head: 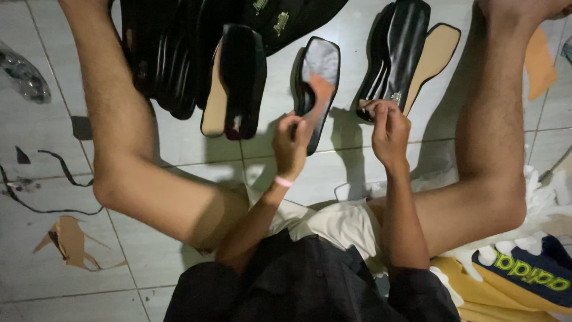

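You sat on the tiled floor (36, 128) with both knees raised and spread, and your two hands worked between them. Your left hand (291, 146), a pink band on its wrist, had its fingertips pinched at the near end of a black shoe sole (319, 77) that lay flat on the tiles, its grey lining partly covered by an orange-brown patch; the grip was narrow, thumb against forefinger, holding the edge of that patch or the sole's heel (which of the two I cannot tell). Your right hand (390, 131) was curled just beside it, fingers drawn in close at the near end of a second black sole (400, 50), next to a small metal ornament (396, 96); the grip was tight, though what it pinched was hidden by the fingers. A tan insole board (435, 56) lay against that second sole's far side. Further left, another black sole (241, 77) rested on a tan board, and beyond it a stack of black uppers (164, 53) lay by your left leg. Scraps of tan card (71, 241) and black trimmings (59, 164) lay on the tiles at left, with a clear plastic bag (21, 74) near the edge.
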Demonstrator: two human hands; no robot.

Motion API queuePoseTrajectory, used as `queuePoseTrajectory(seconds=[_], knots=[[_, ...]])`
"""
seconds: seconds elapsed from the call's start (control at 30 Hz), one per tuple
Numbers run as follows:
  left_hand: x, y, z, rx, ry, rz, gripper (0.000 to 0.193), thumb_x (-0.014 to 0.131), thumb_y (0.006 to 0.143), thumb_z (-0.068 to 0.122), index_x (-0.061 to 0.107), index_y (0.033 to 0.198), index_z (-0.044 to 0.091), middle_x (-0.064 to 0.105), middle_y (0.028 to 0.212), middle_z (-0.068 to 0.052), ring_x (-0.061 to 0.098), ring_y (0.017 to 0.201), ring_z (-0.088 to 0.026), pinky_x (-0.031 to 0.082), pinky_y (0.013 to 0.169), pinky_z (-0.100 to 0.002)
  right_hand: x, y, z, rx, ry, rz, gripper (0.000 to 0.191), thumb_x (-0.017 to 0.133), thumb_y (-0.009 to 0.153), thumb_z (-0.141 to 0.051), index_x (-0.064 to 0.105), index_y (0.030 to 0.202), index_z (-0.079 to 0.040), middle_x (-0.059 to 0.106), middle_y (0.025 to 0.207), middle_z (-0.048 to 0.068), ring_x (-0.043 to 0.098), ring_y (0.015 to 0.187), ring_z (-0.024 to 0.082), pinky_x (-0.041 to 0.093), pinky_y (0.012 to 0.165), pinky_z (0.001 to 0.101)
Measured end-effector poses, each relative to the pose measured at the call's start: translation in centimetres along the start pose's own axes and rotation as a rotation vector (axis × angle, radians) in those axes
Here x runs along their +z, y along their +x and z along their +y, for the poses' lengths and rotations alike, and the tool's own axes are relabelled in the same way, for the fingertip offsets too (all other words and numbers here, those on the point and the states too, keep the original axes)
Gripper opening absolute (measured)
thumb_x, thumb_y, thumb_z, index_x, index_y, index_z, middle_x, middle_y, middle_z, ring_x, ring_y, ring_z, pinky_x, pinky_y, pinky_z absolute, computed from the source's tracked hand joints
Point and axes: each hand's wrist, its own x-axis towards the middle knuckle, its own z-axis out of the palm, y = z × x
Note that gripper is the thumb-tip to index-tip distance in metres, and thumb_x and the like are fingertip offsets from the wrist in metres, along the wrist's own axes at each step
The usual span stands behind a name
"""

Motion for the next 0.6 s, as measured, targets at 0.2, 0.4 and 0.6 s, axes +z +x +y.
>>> queuePoseTrajectory(seconds=[0.2,0.4,0.6], knots=[[-1.9,1.5,1.3,0.072,0.244,-0.241,0.05,0.081,0.087,0.019,0.06,0.129,0.002,0.042,0.147,-0.019,0.039,0.141,-0.042,0.033,0.12,-0.052,2.0,0.1,0.9,0.106,-0.252,-0.137,0.023,0.062,0.108,-0.018,0.063,0.125,-0.002,0.064,0.115,0.013,0.063,0.104,0.025,0.053,0.087,0.0342],[-6.2,4.9,3.1,0.291,0.406,-0.838,0.084,0.093,0.061,0.029,0.063,0.136,0.009,0.039,0.158,-0.016,0.035,0.146,-0.04,0.025,0.117,-0.058,3.8,0.3,0.6,0.004,-0.298,-0.252,0.073,0.085,0.089,-0.026,0.051,0.152,-0.009,0.058,0.13,0.016,0.056,0.122,0.033,0.044,0.107,0.0416],[-5.9,4.9,4.1,0.333,0.521,-0.819,0.078,0.093,0.062,0.033,0.067,0.134,0.014,0.046,0.155,-0.009,0.042,0.142,-0.033,0.027,0.115,-0.06,4.0,0.5,0.5,0.034,-0.357,-0.265,0.078,0.087,0.087,-0.027,0.05,0.155,-0.013,0.06,0.127,0.016,0.056,0.121,0.033,0.043,0.107,0.0432]])
